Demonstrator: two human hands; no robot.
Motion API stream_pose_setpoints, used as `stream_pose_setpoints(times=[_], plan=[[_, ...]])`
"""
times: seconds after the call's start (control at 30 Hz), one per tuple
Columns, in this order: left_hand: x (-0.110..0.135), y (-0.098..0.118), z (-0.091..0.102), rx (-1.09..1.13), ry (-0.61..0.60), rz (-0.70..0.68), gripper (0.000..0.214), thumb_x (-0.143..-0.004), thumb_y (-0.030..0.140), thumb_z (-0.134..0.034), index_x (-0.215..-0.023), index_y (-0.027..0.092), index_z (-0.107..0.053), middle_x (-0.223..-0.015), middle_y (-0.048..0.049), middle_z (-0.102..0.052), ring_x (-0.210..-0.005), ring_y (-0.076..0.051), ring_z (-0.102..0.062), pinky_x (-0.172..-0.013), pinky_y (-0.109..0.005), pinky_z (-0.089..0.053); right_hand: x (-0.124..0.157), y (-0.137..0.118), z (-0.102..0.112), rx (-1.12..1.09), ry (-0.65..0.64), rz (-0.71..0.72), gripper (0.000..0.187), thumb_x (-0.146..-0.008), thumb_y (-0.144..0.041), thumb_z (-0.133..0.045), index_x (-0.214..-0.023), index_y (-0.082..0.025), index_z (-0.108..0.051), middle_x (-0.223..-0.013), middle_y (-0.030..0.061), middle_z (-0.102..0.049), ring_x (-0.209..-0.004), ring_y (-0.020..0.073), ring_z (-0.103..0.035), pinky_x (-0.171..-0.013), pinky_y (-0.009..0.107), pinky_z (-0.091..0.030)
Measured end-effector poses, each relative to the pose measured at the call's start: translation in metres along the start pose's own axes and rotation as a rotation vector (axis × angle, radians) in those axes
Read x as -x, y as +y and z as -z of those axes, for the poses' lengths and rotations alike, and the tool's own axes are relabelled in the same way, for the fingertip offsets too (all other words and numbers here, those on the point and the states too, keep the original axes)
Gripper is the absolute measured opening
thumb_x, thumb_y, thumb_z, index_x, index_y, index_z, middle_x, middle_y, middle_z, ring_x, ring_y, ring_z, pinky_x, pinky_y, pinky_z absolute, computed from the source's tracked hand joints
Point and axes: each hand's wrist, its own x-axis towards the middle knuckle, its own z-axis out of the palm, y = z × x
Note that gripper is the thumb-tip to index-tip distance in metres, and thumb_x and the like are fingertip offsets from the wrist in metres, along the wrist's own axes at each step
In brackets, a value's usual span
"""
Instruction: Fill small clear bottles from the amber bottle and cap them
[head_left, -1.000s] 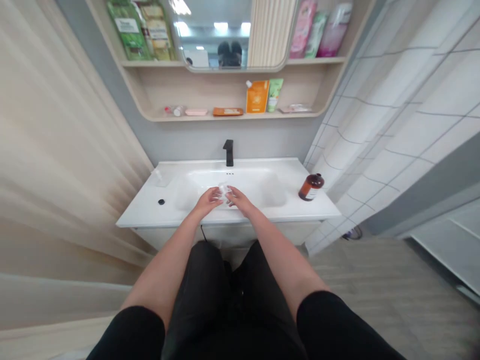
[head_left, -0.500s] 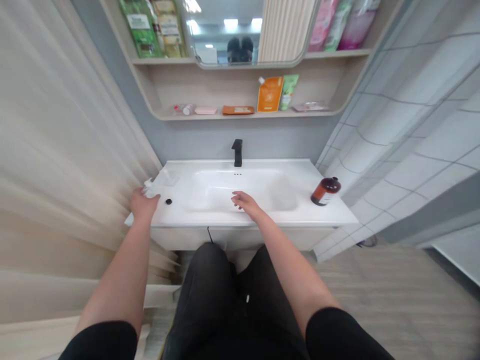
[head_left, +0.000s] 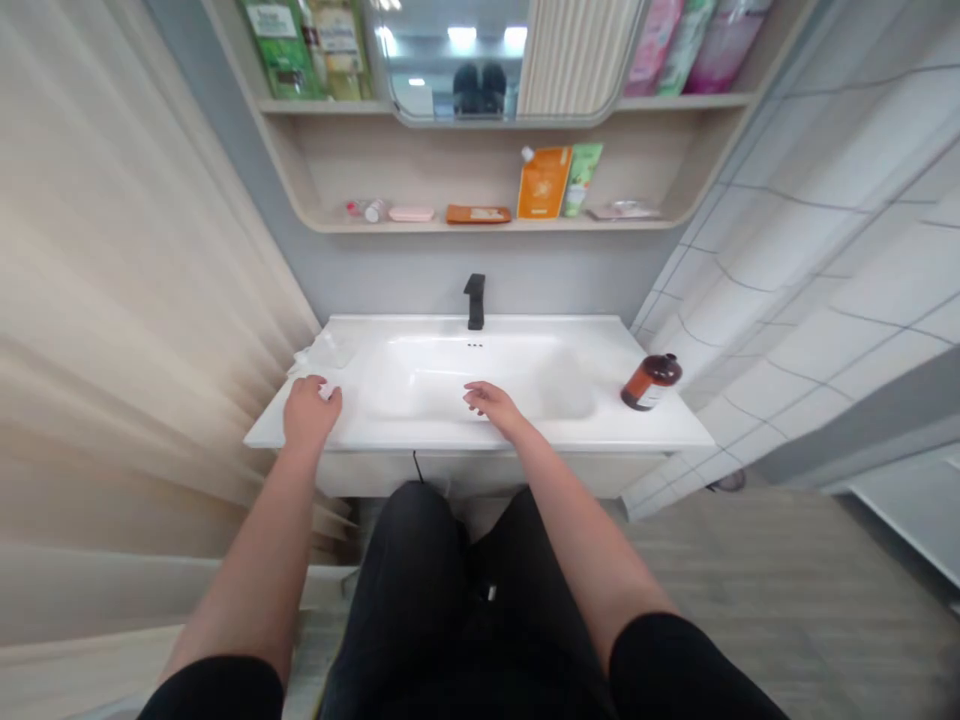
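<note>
My left hand (head_left: 311,412) rests palm down on the left of the white ceramic vanity top (head_left: 480,433), fingers curled, with nothing visible in it. A small, clear, crumpled-looking item (head_left: 326,350) lies behind it at the counter's back left, not touching the hand. My right hand (head_left: 491,403) hangs over the front of the white basin (head_left: 465,375), fingers loosely bent and empty. It is nearest the basin's front rim, and a black faucet (head_left: 475,300) stands at the back.
An amber bottle (head_left: 651,382) lies on the counter's right. A black drain knob (head_left: 324,392) seems hidden by my left hand. Above, a wooden shelf (head_left: 480,227) holds an orange pouch (head_left: 544,183) and toiletries. A beige curtain (head_left: 127,300) hangs left; white tiles (head_left: 825,250) line the right.
The clear item held between both hands a second ago now lies at the counter's back left. My left hand has drawn back from it, and my right hand stays near the basin's front.
</note>
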Motion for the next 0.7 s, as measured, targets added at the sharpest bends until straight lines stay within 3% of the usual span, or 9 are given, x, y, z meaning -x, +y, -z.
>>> stream_pose_setpoints(times=[0.1,0.23,0.33,0.43,0.53,0.57,0.63,0.7], plan=[[-0.002,0.005,-0.01,-0.038,-0.179,0.012,0.038,-0.086,0.034,-0.071,-0.12,0.016,-0.071,-0.116,-0.0185,-0.068,-0.114,-0.039,-0.069,-0.106,-0.052,-0.055,0.002,0.0,0.001,0.017,0.021,0.008,0.043,-0.078,-0.05,-0.077,-0.115,-0.027,-0.075,-0.095,0.0012,-0.075,-0.082,0.0181,-0.066,-0.069,0.029,-0.05],[-0.004,0.025,-0.021,0.062,-0.2,-0.069,0.011,-0.079,0.022,-0.071,-0.089,0.019,-0.075,-0.094,-0.0132,-0.069,-0.103,-0.036,-0.071,-0.105,-0.049,-0.055,0.002,-0.003,-0.001,0.059,0.036,0.029,0.042,-0.079,-0.051,-0.076,-0.113,-0.027,-0.075,-0.092,0.0005,-0.075,-0.081,0.019,-0.067,-0.071,0.031,-0.052],[0.012,0.067,-0.035,0.235,-0.233,-0.203,0.012,-0.08,0.023,-0.072,-0.092,0.022,-0.076,-0.099,-0.0107,-0.072,-0.091,-0.029,-0.072,-0.102,-0.046,-0.057,0.001,-0.008,-0.007,0.111,0.104,0.1,0.035,-0.081,-0.048,-0.074,-0.11,-0.027,-0.075,-0.092,0.0006,-0.076,-0.085,0.0208,-0.068,-0.082,0.036,-0.056],[0.039,0.117,-0.057,0.448,-0.335,-0.239,0.019,-0.079,0.022,-0.072,-0.098,0.023,-0.075,-0.107,-0.0079,-0.073,-0.084,-0.023,-0.072,-0.091,-0.039,-0.061,0.009,-0.017,-0.001,0.231,0.336,0.182,0.028,-0.086,-0.044,-0.069,-0.108,-0.027,-0.072,-0.093,0.0021,-0.075,-0.09,0.0229,-0.069,-0.088,0.038,-0.057],[0.057,0.151,-0.078,0.556,-0.382,-0.226,0.023,-0.078,0.02,-0.071,-0.101,0.023,-0.071,-0.106,-0.0069,-0.074,-0.087,-0.023,-0.073,-0.086,-0.037,-0.061,0.035,-0.026,0.037,0.345,0.614,0.214,0.031,-0.091,-0.044,-0.066,-0.114,-0.023,-0.066,-0.104,0.0079,-0.073,-0.1,0.0259,-0.066,-0.094,0.041,-0.056],[0.059,0.155,-0.082,0.557,-0.39,-0.226,0.024,-0.077,0.018,-0.071,-0.101,0.023,-0.071,-0.104,-0.0069,-0.074,-0.088,-0.023,-0.073,-0.087,-0.037,-0.061,0.048,-0.028,0.058,0.376,0.716,0.217,0.034,-0.092,-0.045,-0.066,-0.117,-0.022,-0.063,-0.111,0.0108,-0.07,-0.106,0.0275,-0.063,-0.1,0.045,-0.054],[0.06,0.156,-0.088,0.536,-0.406,-0.24,0.025,-0.075,0.017,-0.072,-0.099,0.023,-0.071,-0.102,-0.0071,-0.075,-0.089,-0.024,-0.073,-0.09,-0.039,-0.06,0.076,-0.03,0.108,0.563,1.071,0.244,0.042,-0.09,-0.049,-0.069,-0.118,-0.02,-0.059,-0.117,0.0162,-0.066,-0.112,0.0318,-0.061,-0.107,0.051,-0.052],[0.058,0.152,-0.09,0.515,-0.424,-0.262,0.02,-0.075,0.02,-0.074,-0.095,0.023,-0.072,-0.1,-0.0072,-0.075,-0.089,-0.025,-0.073,-0.092,-0.04,-0.059,0.101,-0.029,0.162,0.669,1.335,0.236,0.059,-0.085,-0.051,-0.075,-0.128,-0.017,-0.055,-0.128,0.0202,-0.061,-0.124,0.0371,-0.057,-0.113,0.059,-0.048]])
